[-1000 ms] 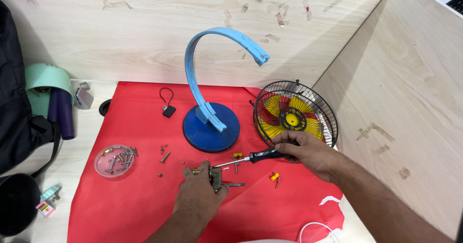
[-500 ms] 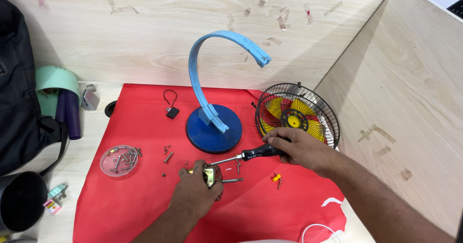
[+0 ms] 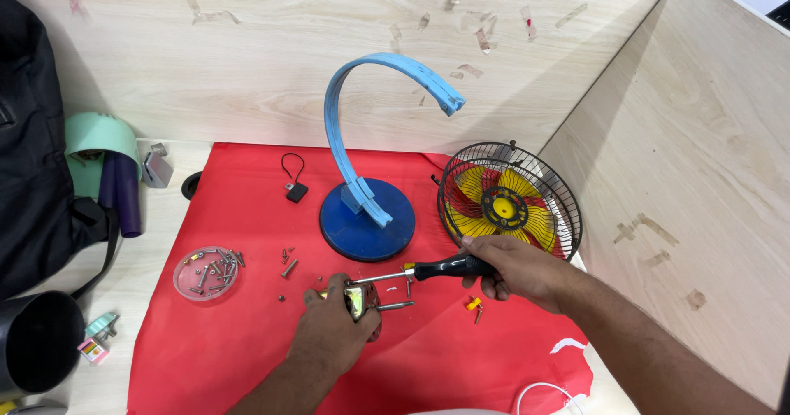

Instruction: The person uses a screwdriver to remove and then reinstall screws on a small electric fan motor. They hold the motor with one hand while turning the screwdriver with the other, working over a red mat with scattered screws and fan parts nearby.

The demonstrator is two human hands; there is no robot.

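Near the front edge of the table, on the red cloth [image 3: 247, 341], the left hand [image 3: 333, 333] has its fingers closed around a small shiny metal part [image 3: 359, 298]. The right hand [image 3: 514, 265] grips a black-handled screwdriver [image 3: 428, 272], its tip at the part. A caged fan head [image 3: 508, 205] stands by the right edge, a blue stand [image 3: 366, 217] mid-cloth, a dish of screws [image 3: 206, 272] toward the left.

Bright, even light; soft shadows; sharp focus
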